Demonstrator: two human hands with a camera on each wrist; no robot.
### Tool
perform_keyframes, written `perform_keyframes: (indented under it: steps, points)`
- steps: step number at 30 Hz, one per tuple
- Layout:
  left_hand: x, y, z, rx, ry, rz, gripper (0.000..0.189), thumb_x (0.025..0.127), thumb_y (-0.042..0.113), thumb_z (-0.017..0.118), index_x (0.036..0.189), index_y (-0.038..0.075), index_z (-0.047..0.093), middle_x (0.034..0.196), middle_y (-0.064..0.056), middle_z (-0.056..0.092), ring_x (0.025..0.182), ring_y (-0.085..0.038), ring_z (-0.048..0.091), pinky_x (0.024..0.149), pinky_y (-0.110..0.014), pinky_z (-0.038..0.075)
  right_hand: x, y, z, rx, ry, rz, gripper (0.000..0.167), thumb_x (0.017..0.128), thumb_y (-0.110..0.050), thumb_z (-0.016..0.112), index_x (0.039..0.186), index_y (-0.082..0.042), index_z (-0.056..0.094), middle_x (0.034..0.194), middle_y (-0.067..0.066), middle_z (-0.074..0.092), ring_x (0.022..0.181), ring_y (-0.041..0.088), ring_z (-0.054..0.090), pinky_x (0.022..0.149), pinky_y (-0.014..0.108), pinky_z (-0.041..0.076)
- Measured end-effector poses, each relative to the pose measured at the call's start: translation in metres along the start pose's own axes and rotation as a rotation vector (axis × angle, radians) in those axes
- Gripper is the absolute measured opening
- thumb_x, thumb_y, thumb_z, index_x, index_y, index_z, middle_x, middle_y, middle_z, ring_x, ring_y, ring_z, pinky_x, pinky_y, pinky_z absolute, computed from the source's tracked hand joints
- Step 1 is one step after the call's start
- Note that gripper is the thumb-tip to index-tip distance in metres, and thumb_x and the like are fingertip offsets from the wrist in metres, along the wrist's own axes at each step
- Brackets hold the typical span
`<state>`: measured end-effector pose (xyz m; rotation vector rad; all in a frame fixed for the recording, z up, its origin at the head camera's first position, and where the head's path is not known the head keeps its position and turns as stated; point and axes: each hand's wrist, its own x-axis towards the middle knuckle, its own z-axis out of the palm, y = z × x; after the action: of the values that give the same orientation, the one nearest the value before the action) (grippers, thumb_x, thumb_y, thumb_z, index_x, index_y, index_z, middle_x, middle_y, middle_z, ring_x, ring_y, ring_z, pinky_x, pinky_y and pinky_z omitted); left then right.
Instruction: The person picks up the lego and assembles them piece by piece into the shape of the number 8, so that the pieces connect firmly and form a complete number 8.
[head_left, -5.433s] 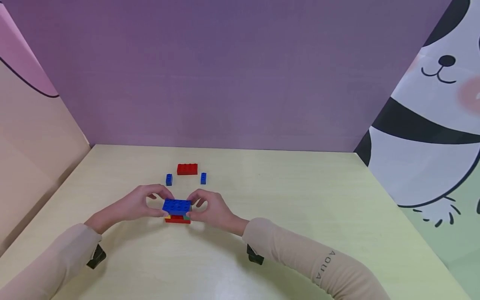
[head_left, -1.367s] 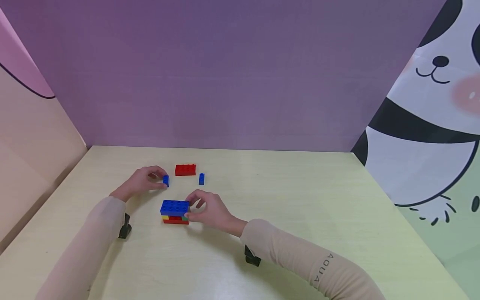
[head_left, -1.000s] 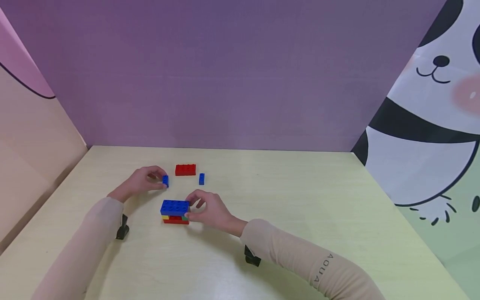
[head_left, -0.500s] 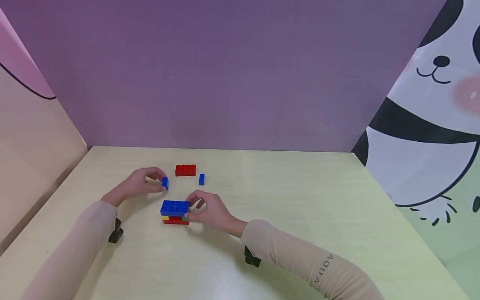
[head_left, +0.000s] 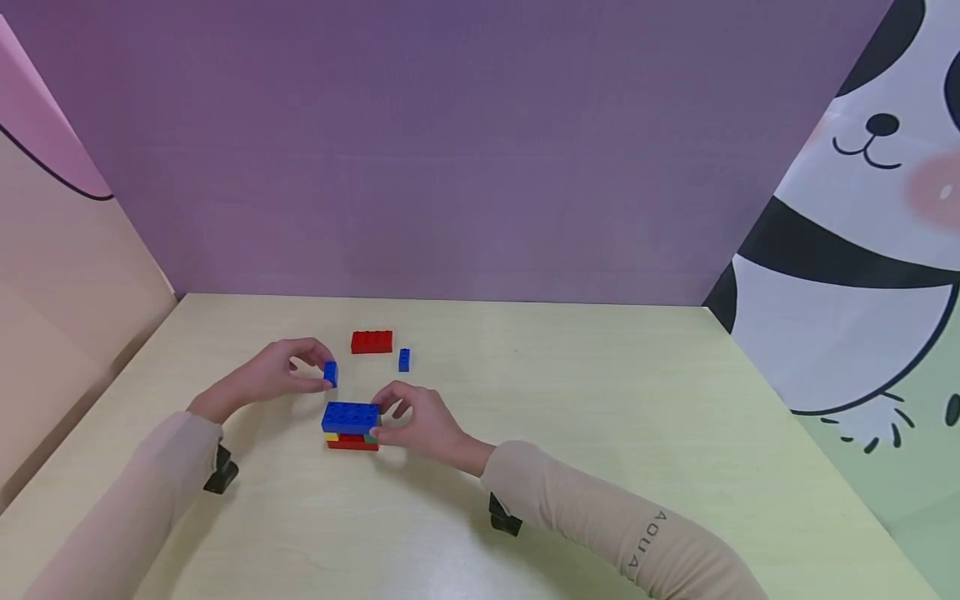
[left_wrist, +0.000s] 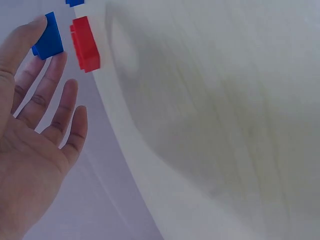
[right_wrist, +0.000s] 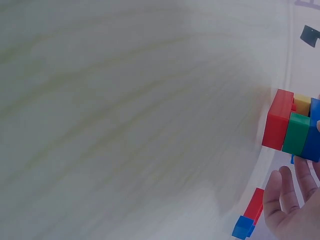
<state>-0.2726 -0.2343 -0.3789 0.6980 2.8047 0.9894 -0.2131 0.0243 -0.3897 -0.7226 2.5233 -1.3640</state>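
Note:
Between thumb and fingertips my left hand (head_left: 273, 372) pinches a small blue toy brick (head_left: 331, 374), held just behind the stack. In the left wrist view the same small brick (left_wrist: 49, 40) shows at the fingertips, with the other fingers loosely spread. My right hand (head_left: 427, 425) grips the right end of a large blue brick (head_left: 350, 417), the top of the stack. Beneath it are a yellow brick (head_left: 331, 437) on the left, a green brick (right_wrist: 296, 135) on the right, and a red brick (head_left: 352, 446) as the base. Some red shows between yellow and green.
Behind the hands, a loose red brick (head_left: 371, 342) and another small blue brick (head_left: 404, 360) lie on the pale table (head_left: 600, 433). A purple wall (head_left: 465, 167) closes off the back, with printed panels at both sides.
Earlier, both hands were on the large blue brick. The left hand then reached back to the small blue brick and has brought it nearer the stack. The right hand has stayed put.

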Motion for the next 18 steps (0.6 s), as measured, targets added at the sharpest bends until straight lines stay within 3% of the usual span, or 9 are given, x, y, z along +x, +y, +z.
perform_keyframes:
  steps: [18]
  points:
    - [-0.012, 0.032, -0.012, -0.005, -0.037, 0.064, 0.041, 0.074, 0.033, 0.074, 0.107, 0.015, 0.058, 0.102, 0.0, 0.062, 0.102, -0.029, 0.056, 0.086, -0.052, 0.045, -0.001, -0.001, 0.0, -0.015, -0.002, -0.021, 0.031, 0.078, -0.017, 0.072, 0.107, -0.014, 0.059, 0.104, 0.001, 0.064, 0.094, 0.021, 0.058, 0.072, 0.018, 0.046]
